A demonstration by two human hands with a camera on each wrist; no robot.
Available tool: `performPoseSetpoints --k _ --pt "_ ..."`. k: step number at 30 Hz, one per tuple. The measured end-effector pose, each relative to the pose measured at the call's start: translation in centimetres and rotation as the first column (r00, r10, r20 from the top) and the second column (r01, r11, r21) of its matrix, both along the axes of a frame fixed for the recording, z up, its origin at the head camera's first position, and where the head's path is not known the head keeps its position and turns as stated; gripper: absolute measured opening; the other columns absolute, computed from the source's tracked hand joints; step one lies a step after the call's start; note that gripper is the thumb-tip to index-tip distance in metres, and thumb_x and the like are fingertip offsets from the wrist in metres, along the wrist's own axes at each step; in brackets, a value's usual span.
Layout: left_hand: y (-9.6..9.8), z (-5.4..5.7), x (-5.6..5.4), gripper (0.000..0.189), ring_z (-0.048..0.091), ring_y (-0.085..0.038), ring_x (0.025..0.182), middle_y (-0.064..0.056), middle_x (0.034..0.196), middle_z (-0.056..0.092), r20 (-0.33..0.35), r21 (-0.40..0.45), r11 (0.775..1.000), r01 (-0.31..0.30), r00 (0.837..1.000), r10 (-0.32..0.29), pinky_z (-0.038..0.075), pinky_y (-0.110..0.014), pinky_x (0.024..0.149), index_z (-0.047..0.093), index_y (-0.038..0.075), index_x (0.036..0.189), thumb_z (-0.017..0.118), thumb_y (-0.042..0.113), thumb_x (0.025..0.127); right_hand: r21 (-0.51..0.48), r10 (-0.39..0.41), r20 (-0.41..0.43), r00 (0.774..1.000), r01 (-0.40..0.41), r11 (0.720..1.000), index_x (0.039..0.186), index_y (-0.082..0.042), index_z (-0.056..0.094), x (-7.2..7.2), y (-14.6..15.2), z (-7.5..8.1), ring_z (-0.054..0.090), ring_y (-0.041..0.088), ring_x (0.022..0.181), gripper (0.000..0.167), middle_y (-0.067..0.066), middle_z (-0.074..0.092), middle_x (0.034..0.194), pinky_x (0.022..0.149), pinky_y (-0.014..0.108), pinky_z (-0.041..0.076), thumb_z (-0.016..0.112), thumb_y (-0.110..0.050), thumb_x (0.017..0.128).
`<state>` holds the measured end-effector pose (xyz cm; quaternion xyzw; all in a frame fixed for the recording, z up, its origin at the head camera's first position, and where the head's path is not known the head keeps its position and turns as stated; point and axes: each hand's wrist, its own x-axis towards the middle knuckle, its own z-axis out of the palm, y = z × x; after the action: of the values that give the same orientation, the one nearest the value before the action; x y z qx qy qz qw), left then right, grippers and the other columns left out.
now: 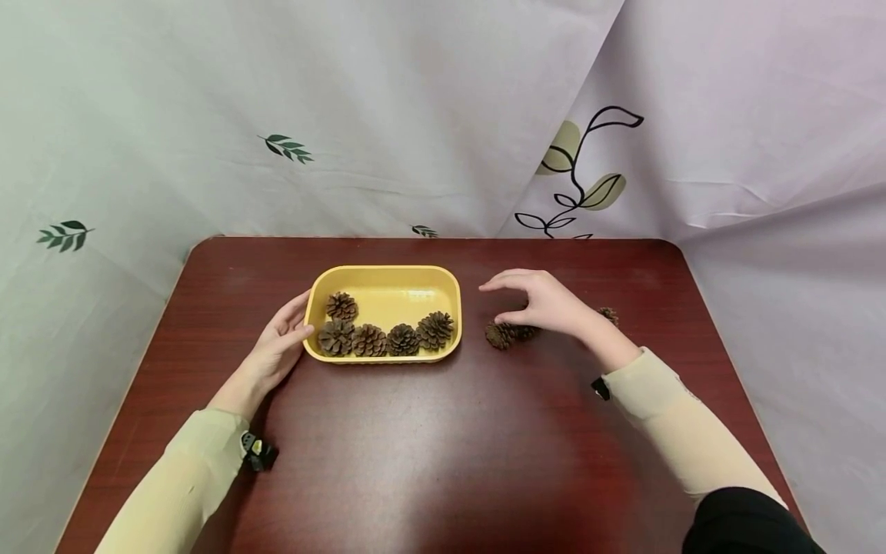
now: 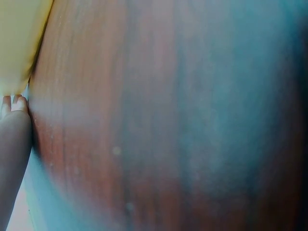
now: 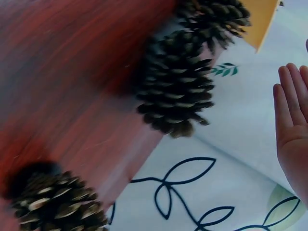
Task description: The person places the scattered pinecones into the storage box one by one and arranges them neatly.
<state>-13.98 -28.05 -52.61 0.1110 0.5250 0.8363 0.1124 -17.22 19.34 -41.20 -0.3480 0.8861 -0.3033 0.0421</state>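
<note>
Yellow tray [image 1: 382,278]: on the surface [image 1: 374,438], long sides running left to right; five cones [image 1: 369,341] inside, four in a row along the near wall, one behind the leftmost.
Left hand [image 1: 275,344]: at the tray's left end, thumb on the rim, fingers along the outer wall; grip holding that end.
Right hand [image 1: 547,300]: to the right of the tray, apart from it; grip spread, wide gap between thumb and fingers, nothing held.
Tray-side cone [image 1: 499,336]: loose on the surface, just right of the tray; in head view right by the thumb tip, on the wearer's side. Contact: cannot tell.
Middle cone [image 3: 178,86]: next to the tray-side cone, partly covered by the hand from above; long axis, per right wrist view, seems to run roughly toward that neighbour.
Outlying cone [image 1: 609,315]: right of the pair and apart, half behind the right forearm.
Nearer hand: right, plainly; the whole tray separates the left from the loose cones.
Offset: pair lies nearward of the finger-thumb gap, not squarely within it; hand's height above them unclear.
</note>
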Motion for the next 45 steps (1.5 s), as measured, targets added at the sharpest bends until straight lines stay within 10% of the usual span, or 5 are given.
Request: performPoseSetpoints --k 21,45 --pt "0.0 0.1 -0.1 0.060 0.060 -0.003 0.133 0.009 0.148 0.064 0.004 0.017 1.000 0.008 1.000 -0.008 0.052 -0.017 0.105 0.053 0.019 0.151 0.044 -0.017 0.104 0.173 0.019 0.044 0.999 -0.027 0.985 0.132 -0.007 0.073 -0.3 2.4 -3.1 0.067 0.033 0.128 0.055 0.013 0.073 0.132 0.110 0.052 0.053 0.092 -0.013 0.081" --pt "0.0 0.0 0.1 0.059 0.059 -0.002 0.134 0.010 0.149 0.063 -0.002 0.009 1.000 0.002 1.000 -0.002 0.052 -0.017 0.106 0.054 0.019 0.151 0.045 -0.015 0.105 0.234 0.085 0.044 0.995 -0.093 0.968 0.123 -0.008 0.077 -0.4 1.9 -3.2 0.072 0.029 0.120 0.048 0.009 0.077 0.123 0.106 0.049 0.056 0.093 -0.019 0.079"
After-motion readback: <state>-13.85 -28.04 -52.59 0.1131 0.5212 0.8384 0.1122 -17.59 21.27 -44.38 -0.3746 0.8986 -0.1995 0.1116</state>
